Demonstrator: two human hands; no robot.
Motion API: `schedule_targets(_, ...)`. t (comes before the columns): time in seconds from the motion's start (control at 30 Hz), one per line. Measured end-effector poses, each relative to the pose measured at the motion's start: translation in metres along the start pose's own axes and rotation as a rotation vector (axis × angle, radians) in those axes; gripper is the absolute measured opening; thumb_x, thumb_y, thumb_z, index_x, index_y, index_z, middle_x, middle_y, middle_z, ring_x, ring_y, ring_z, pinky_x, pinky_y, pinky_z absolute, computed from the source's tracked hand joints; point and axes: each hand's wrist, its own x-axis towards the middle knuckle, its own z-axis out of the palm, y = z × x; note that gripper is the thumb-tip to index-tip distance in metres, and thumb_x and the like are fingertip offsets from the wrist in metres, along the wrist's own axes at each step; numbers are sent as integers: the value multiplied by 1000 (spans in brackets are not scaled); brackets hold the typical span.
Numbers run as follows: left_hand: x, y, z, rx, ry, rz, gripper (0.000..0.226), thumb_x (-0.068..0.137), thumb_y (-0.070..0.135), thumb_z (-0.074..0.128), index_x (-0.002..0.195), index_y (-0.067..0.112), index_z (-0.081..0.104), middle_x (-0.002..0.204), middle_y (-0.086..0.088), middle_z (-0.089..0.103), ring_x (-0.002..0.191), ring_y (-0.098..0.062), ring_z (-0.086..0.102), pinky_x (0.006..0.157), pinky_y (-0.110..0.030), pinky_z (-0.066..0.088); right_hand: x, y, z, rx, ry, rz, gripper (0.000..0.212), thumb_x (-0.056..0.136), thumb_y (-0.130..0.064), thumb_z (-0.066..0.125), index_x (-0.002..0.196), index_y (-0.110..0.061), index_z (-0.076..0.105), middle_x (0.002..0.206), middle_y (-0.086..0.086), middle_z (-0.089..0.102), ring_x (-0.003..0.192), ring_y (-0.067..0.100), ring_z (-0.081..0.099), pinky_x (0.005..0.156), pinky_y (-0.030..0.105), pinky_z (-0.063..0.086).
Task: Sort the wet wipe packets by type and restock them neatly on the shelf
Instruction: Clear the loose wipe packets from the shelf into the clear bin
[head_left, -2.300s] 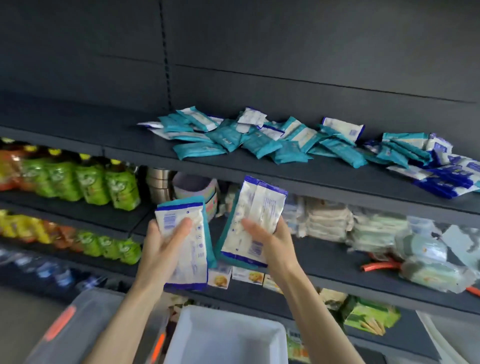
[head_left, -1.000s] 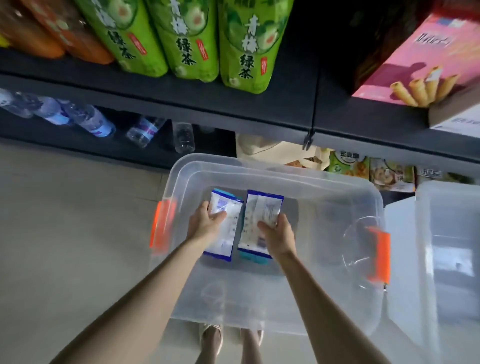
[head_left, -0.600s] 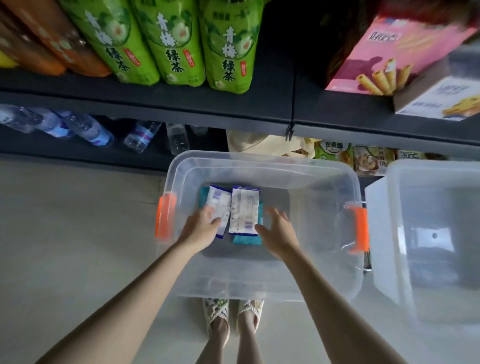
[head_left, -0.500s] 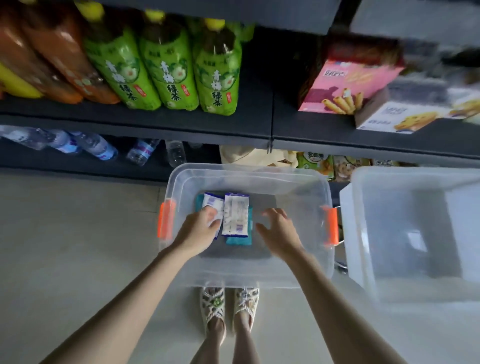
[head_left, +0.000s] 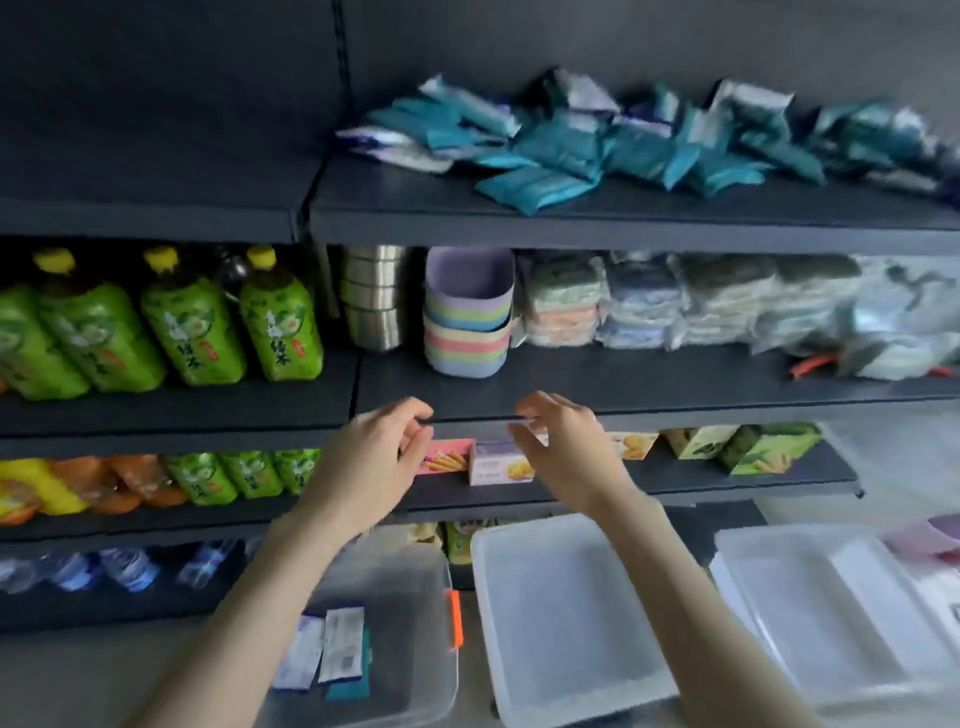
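Note:
A loose heap of teal and white wet wipe packets (head_left: 597, 140) lies on the top shelf (head_left: 519, 223), blurred. Two or three packets (head_left: 332, 654) lie side by side in the clear bin with orange latches (head_left: 447, 623) on the floor. My left hand (head_left: 374, 457) and my right hand (head_left: 561, 447) are raised in front of the middle shelves, below the heap. Both hold nothing, with fingers loosely curled and apart.
Green tea bottles (head_left: 182, 322) fill the left shelves. Steel cups (head_left: 374, 296), stacked pastel cups (head_left: 467, 317) and bagged cloths (head_left: 701, 306) stand on the middle shelf. Snack boxes (head_left: 498, 462) sit below. Two more clear bins (head_left: 561, 623) (head_left: 841, 623) rest on the floor.
Both hands let go of the packets in the bin and rose to mid-shelf height. The view tilted up from the floor to the shelves.

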Motion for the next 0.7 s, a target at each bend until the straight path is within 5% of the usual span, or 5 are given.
schedule_targets(0.23, 60, 113, -4, 19, 156, 80, 10, 91, 22, 59, 97, 18, 65, 83, 4, 70, 77, -22, 66, 65, -40, 54, 30, 23, -136, -25, 148, -162, 20, 94, -21, 52, 109, -11, 62, 111, 9, 64, 99, 33, 59, 80, 43, 50)
schedule_targets(0.5, 156, 157, -10, 14, 340, 64, 10, 91, 24, 59, 93, 17, 67, 83, 7, 69, 76, -13, 64, 69, -36, 54, 112, 42, -200, 11, 260, -238, 20, 94, -21, 51, 109, -14, 64, 109, 9, 65, 95, 31, 61, 80, 42, 51)
schedule_targets(0.7, 232, 132, -6, 195, 280, -53, 35, 91, 43, 56, 111, 15, 63, 114, 0, 59, 111, -22, 52, 90, -35, 42, 197, 47, -202, 9, 206, -235, 25, 95, -25, 54, 113, -10, 63, 113, 10, 63, 100, 31, 61, 82, 37, 51)
